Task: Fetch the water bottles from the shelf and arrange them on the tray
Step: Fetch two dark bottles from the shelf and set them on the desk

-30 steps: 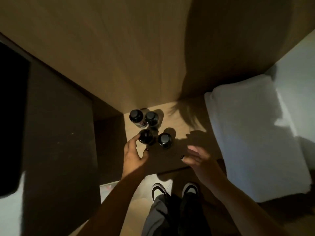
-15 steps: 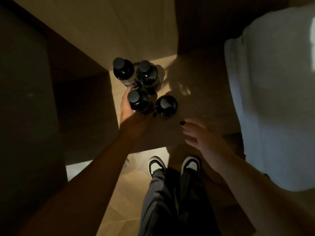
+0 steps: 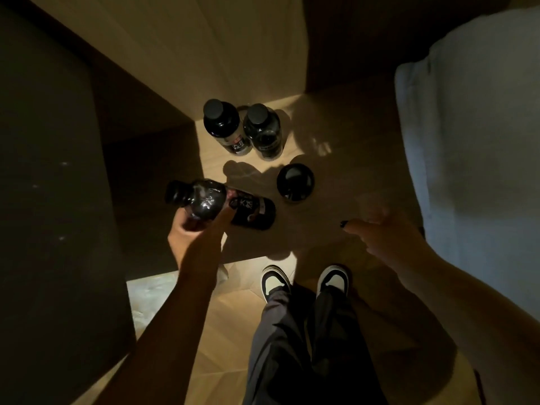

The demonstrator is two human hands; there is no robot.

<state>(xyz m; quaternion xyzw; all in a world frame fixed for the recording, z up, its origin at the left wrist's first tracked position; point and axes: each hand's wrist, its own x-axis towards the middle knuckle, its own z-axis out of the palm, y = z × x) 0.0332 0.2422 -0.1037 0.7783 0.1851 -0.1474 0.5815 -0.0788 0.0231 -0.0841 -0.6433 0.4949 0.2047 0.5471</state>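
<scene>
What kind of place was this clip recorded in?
Probably a bedroom or hotel room, dimly lit: a low wooden shelf holding dark bottles, white bedding on the right, and wood flooring underfoot.

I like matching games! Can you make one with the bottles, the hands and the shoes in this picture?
Things:
1. left hand
2. right hand
3. lone bottle
4. shoes

States:
A. standing upright on the shelf
B. black and white, on the floor
C. holding a tipped bottle
D. open, holding nothing

Pairs: 1-C, 2-D, 3-A, 4-B
</scene>
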